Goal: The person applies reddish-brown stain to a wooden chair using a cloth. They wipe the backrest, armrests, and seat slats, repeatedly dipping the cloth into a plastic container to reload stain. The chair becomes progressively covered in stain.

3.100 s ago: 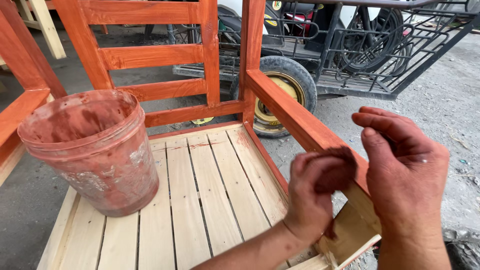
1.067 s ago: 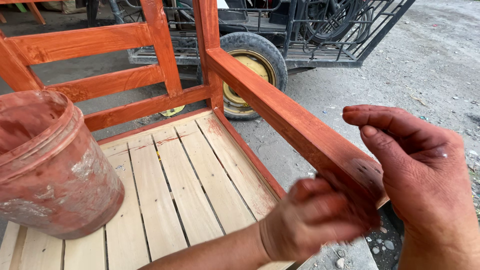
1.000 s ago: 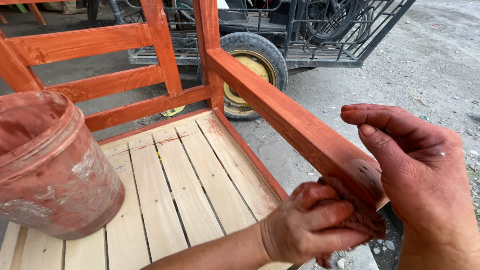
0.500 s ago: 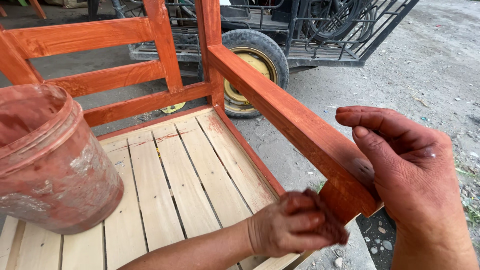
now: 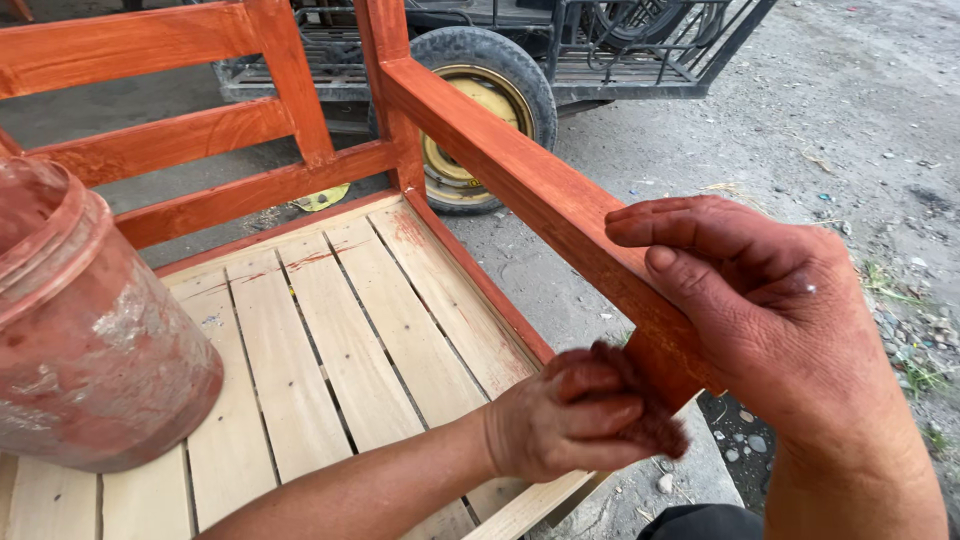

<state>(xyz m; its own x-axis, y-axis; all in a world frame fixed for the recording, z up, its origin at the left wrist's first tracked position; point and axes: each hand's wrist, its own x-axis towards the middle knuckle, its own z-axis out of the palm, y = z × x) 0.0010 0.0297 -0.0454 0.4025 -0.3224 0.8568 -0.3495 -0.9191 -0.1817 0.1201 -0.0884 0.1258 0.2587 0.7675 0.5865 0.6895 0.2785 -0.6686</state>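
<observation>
Being pressed against near end of armrest rail (image 5: 520, 180): stained rag (image 5: 640, 410), clenched in left hand (image 5: 570, 415). Rail's long axis running away toward chair back. Right hand (image 5: 770, 300), fingers extended, holding nothing, resting atop rail end. Paint bucket (image 5: 90, 330) sitting on seat slats (image 5: 350, 350), well left.

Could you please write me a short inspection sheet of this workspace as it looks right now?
Surface: pale slatted seat, smeared red along its edges.
Job's things: stained armrest rail; dark rag; stain-coated bucket on the slats.
Clutter: yellow scrap on the ground.
Hands: left hand grips the rag at the rail's end; right hand rests open on the rail.
Cables: nothing seen.
Surroundings: cart wheel, gravel ground.
</observation>
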